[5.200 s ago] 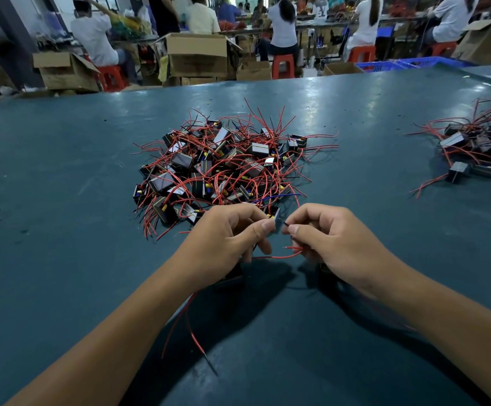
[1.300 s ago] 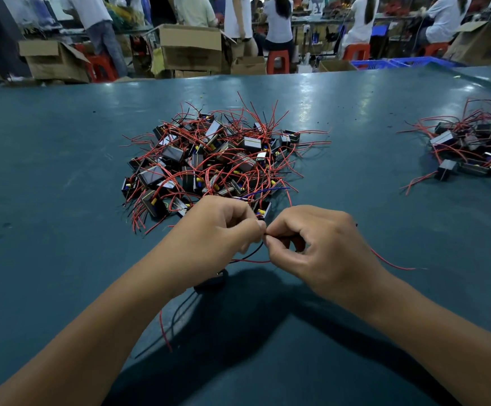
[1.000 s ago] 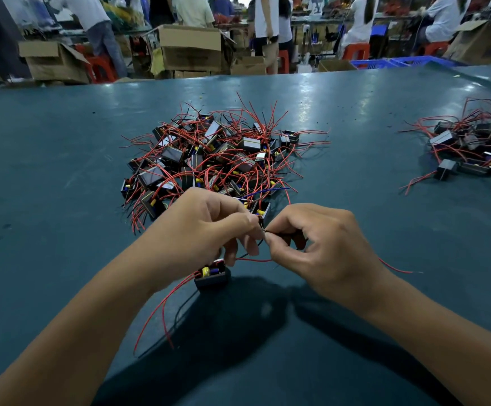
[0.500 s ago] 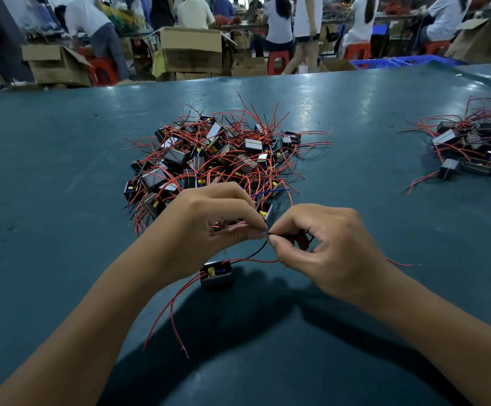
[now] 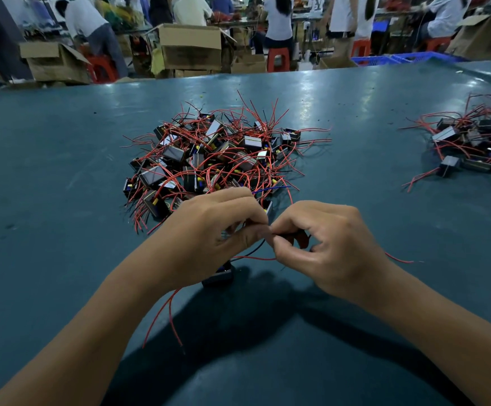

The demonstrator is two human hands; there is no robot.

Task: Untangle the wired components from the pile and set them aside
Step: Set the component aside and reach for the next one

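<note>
- The left hand and right hand pinched thin red and black wires near the worktop's near edge.
- The small black box-shaped component lay under the left hand.
- Step judged: separating leads beside the tangled red-wired pile.
- The next move calls for carrying it to the set-aside cluster at the right edge.

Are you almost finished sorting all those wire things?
Not nearly. A small set-aside pile sits at the right. The left hand and right hand are pinching the wires of one component. The big tangled pile is still waiting.
</note>
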